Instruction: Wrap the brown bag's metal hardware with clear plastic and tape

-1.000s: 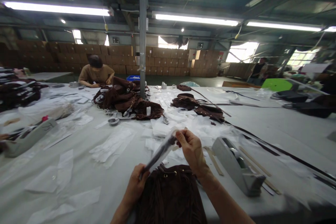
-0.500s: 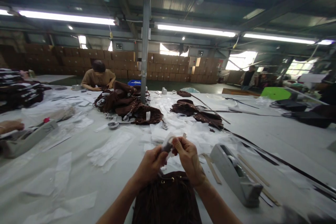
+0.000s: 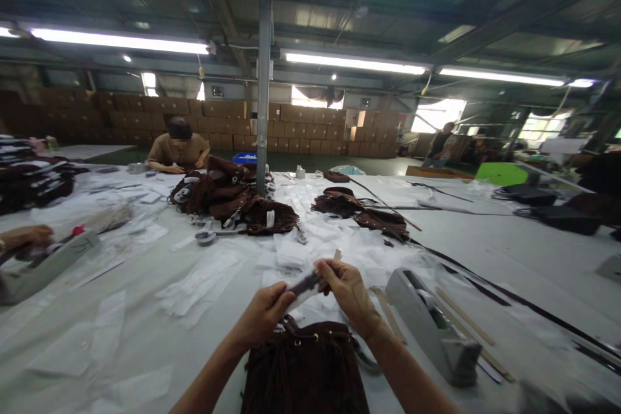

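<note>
My left hand [image 3: 264, 312] is closed on one end of a dark strip with whitish wrapping [image 3: 305, 283], which looks like a bag strap. My right hand [image 3: 348, 291] pinches its other end, with the fingertips pressed together. A small beige tip [image 3: 337, 254] sticks up behind the right fingers; I cannot tell what it belongs to. Just below both hands lies a dark brown fringed bag [image 3: 305, 369] with gold eyelets along its top edge. Beside my right forearm, part of a grey loop [image 3: 369, 359] shows next to the bag.
A grey tape dispenser [image 3: 436, 330] stands at right, near thin beige strips [image 3: 388, 314]. White wrapping sheets [image 3: 198, 281] litter the table. Brown bags [image 3: 228, 194] are heaped around a metal post [image 3: 263, 103]. A co-worker's hand [image 3: 29, 238] is at another dispenser [image 3: 53, 265]; another person [image 3: 177, 145] sits opposite.
My hands have moved apart, the left one down and to the left, so more of the wrapped strip shows between them. The co-worker's hand at left has moved onto the dispenser.
</note>
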The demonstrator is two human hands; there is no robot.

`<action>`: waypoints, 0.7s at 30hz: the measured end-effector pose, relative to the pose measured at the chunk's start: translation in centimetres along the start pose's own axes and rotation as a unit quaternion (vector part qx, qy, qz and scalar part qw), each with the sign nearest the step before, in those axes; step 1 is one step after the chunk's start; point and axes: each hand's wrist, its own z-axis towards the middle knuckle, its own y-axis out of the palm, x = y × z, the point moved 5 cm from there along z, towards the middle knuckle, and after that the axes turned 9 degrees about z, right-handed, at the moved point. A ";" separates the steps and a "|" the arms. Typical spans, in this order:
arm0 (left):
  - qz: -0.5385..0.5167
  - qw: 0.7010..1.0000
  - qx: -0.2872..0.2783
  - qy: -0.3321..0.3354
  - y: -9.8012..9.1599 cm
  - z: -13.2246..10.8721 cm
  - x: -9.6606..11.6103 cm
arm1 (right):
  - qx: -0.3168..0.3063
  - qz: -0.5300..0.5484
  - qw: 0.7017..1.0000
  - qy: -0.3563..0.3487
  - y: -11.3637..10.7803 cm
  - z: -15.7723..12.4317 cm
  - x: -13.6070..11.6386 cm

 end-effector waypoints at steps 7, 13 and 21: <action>0.040 0.999 0.023 -0.024 -0.8 0.6 -0.6 | -0.128 -0.433 0.858 -0.243 2.7 -1.9 -2.1; -0.025 0.998 -0.057 0.010 -0.1 0.5 0.0 | -0.147 -0.475 0.862 -0.100 4.3 -0.7 2.0; -0.139 0.987 -0.050 -0.064 0.3 -1.1 -6.1 | -0.051 -0.272 0.959 -0.050 2.4 1.3 5.3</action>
